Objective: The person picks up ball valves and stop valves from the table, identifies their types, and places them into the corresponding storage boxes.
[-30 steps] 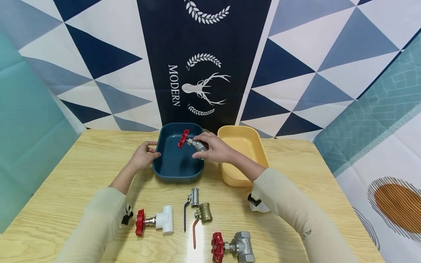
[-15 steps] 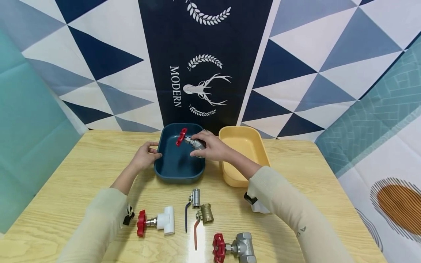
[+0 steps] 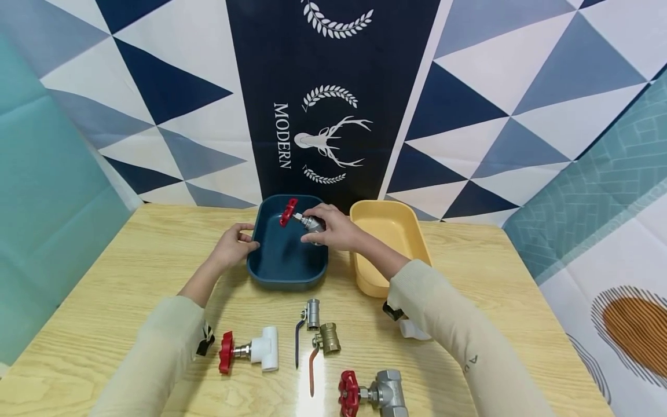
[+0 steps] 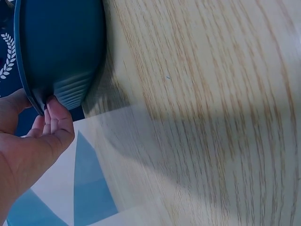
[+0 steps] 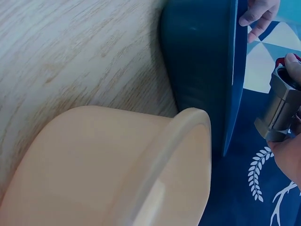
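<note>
My left hand [image 3: 234, 246] pinches the left rim of a dark blue plastic bin [image 3: 278, 284]; in the left wrist view its thumb and fingers sit on either side of the bin's edge. My right hand [image 3: 336, 229] grips the silver body of a gate valve [image 3: 314, 225] above the bin's right side. The valve's red handwheel [image 3: 288, 212] points left over the bin's inside. Up close in the right wrist view, the thumb lies across one threaded end of the valve body [image 5: 277, 110]. The bin's floor shows nothing lying on it.
Right of the blue bin stands a yellow bin [image 3: 388, 231]. Nearer on the wooden table lie a white tee valve [image 3: 263, 349], a blue-lever ball valve [image 3: 312, 314], a brass red-lever ball valve [image 3: 329, 339] and a larger red-wheel valve [image 3: 388, 391]. A white piece [image 3: 414, 330] shows beneath the right sleeve.
My right hand and the gate valve have shifted slightly left and farther back over the blue bin. The left hand keeps its hold on the rim, and the whole view has drifted a little.
</note>
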The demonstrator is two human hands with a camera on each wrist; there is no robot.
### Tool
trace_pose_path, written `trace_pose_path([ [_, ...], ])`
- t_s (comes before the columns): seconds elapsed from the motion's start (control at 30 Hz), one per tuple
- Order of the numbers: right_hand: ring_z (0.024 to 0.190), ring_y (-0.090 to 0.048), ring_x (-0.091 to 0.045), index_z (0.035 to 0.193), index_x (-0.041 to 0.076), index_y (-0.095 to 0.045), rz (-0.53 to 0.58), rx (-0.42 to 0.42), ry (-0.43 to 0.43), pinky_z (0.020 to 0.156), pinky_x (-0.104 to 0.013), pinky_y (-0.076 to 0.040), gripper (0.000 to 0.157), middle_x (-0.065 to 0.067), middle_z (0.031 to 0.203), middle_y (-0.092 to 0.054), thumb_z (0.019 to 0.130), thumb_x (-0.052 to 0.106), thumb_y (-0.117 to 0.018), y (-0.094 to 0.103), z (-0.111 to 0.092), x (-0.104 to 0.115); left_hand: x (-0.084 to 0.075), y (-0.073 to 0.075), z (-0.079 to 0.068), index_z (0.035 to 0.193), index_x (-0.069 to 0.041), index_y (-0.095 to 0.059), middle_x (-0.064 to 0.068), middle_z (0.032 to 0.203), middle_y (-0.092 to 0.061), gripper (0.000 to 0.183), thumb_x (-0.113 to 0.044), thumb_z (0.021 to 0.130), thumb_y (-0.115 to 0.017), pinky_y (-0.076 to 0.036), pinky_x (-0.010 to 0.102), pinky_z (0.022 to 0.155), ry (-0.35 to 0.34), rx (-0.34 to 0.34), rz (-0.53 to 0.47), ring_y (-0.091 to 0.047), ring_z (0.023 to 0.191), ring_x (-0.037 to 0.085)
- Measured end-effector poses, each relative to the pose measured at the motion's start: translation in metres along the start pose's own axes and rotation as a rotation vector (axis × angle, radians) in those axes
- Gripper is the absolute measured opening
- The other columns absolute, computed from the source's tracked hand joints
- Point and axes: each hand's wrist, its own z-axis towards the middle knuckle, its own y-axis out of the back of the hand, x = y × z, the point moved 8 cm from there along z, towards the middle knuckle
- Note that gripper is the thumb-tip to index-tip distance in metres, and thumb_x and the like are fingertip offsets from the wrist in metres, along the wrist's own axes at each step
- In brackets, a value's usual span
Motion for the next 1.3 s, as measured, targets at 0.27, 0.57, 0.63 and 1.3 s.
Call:
trace_pose_path([
  [0.27, 0.108, -0.044, -0.022, 0.129, 0.010, -0.054, -0.021, 0.000, -0.001, 0.087, -0.033, -0.046, 0.057, -0.006, 0.121, -0.053, 0.082, 0.037, -0.071, -0.003, 0.007, -0.002, 0.000, 0.000, 0.001, 0.137, 0.003, -0.036, 0.010, 0.095, -0.046, 0.050, -0.007, 0.091, -0.054, -0.047, 0.020, 0.064, -0.011, 0.001, -0.004, -0.048, 0.075, 0.014],
  [0.57, 0.108, -0.043, -0.021, 0.130, 0.011, -0.054, -0.009, 0.016, -0.020, 0.088, -0.034, -0.046, 0.058, -0.006, 0.124, -0.052, 0.082, 0.039, -0.070, -0.006, 0.017, -0.006, 0.000, 0.002, 0.001, 0.136, 0.003, -0.036, 0.010, 0.094, -0.045, 0.050, -0.007, 0.091, -0.054, -0.046, 0.020, 0.063, -0.012, -0.004, 0.001, -0.047, 0.073, 0.014],
  [0.63, 0.108, -0.043, -0.021, 0.130, 0.011, -0.054, -0.015, 0.014, -0.025, 0.088, -0.033, -0.045, 0.058, -0.006, 0.124, -0.052, 0.082, 0.039, -0.070, -0.006, 0.019, -0.007, 0.000, 0.001, 0.002, 0.137, 0.002, -0.036, 0.010, 0.094, -0.045, 0.050, -0.008, 0.091, -0.054, -0.045, 0.021, 0.062, -0.013, -0.001, 0.006, -0.046, 0.073, 0.014],
  [1.3, 0.104, -0.045, -0.021, 0.128, 0.011, -0.056, -0.049, -0.011, -0.024, 0.083, -0.033, -0.043, 0.055, -0.007, 0.122, -0.053, 0.082, 0.038, -0.070, -0.013, 0.033, -0.013, -0.002, 0.001, 0.003, 0.136, 0.002, -0.038, 0.010, 0.094, -0.046, 0.049, -0.007, 0.091, -0.055, -0.043, 0.022, 0.062, -0.011, -0.010, 0.008, -0.046, 0.073, 0.015],
])
